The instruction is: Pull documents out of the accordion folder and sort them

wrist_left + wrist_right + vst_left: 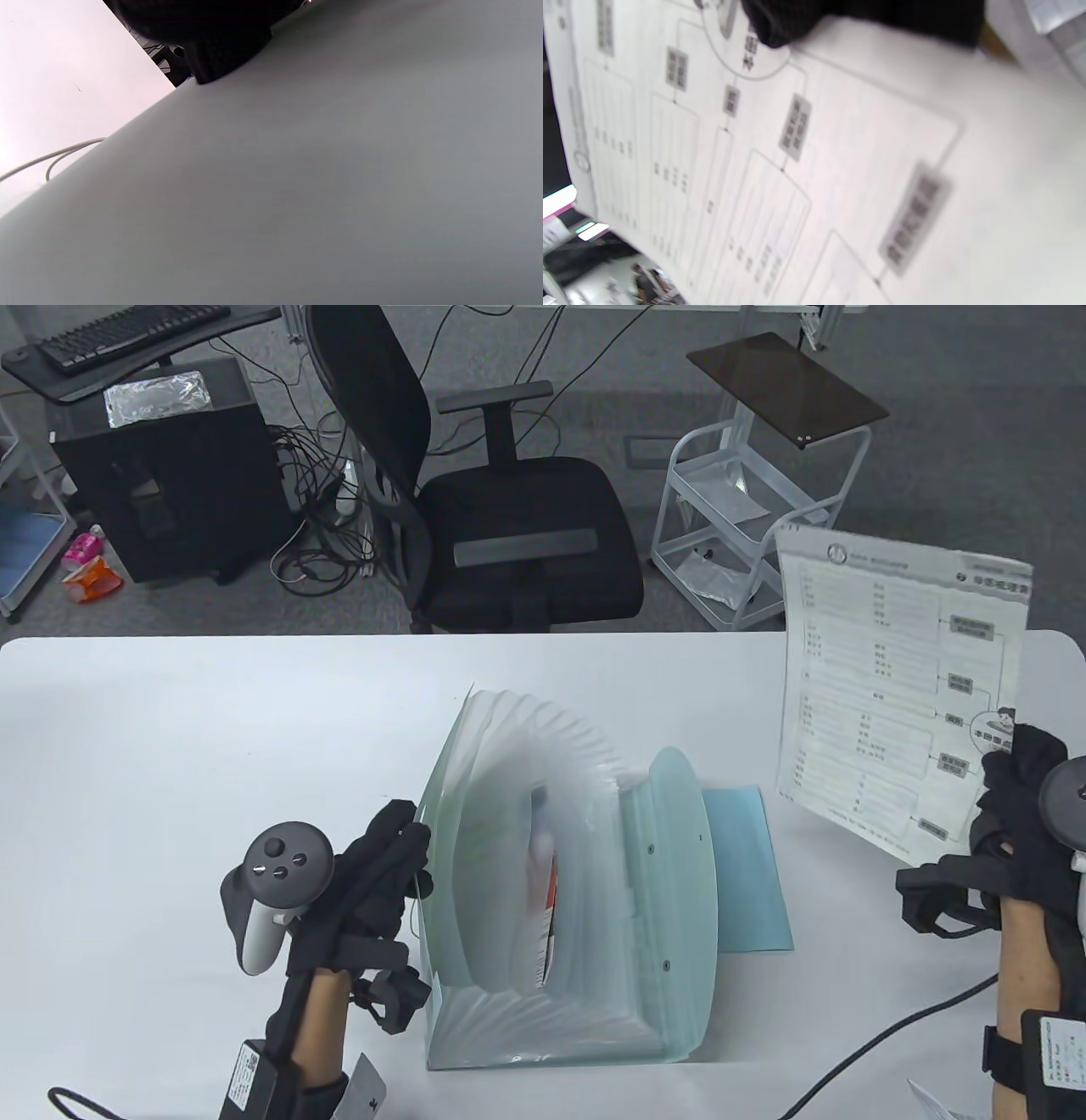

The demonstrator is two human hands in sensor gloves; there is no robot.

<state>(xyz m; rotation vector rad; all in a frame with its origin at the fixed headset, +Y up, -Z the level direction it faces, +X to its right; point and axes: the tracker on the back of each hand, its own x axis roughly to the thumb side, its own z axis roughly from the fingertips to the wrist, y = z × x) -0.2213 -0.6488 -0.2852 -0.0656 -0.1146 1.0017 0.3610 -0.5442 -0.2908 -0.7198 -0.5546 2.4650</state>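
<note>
- Pale green plastic, an accordion folder (pixel 560 891) is spread open on the white table (pixel 170 729); its front edge is gripped by the left hand (pixel 373 882), while a printed sheet (pixel 891 687) is held up by the right hand (pixel 1010 814).
- Left wrist view: mostly the folder's blurred wall is seen.
- Right wrist view: the chart sheet is pinched by dark fingers (pixel 780 21).
</note>
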